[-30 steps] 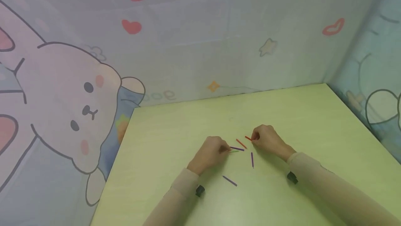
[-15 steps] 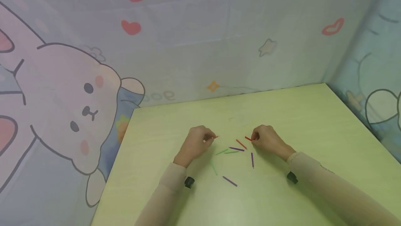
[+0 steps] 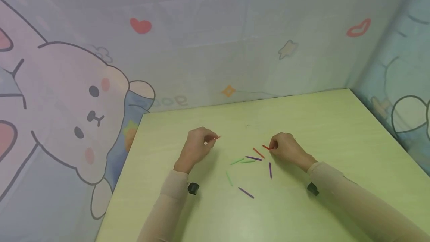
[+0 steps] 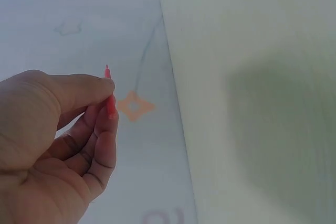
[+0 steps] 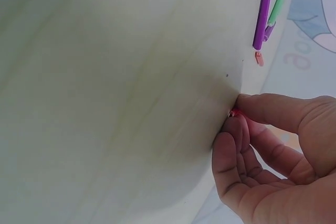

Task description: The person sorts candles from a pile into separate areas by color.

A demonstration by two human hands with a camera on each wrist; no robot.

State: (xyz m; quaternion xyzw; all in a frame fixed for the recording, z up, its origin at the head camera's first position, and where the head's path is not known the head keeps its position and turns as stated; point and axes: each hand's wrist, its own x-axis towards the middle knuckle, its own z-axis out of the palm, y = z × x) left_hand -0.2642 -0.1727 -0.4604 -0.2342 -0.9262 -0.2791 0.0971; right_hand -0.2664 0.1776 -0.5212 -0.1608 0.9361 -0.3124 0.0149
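Note:
My left hand (image 3: 195, 148) is raised over the left part of the table, pinching a thin red pointed stick (image 4: 111, 107) between thumb and fingers. On the right, my right hand (image 3: 288, 150) rests low at the tabletop and pinches one end of another red stick (image 3: 265, 147). An orange-red stick (image 3: 258, 153) lies just left of that one. Near it are a purple stick (image 3: 253, 158) and a green stick (image 3: 248, 162), almost touching. Further purple and green sticks lie loose between the hands.
The sticks lie on a pale yellow-green table (image 3: 309, 119). A printed cloth backdrop (image 3: 208, 55) with a rabbit and hearts stands along its back and left edges, and another stands at the right. Each wrist carries a small black camera (image 3: 193, 188).
My left hand has lifted away from the green and purple sticks and moved left and back with a red stick, uncovering green sticks. The right hand has stayed in place.

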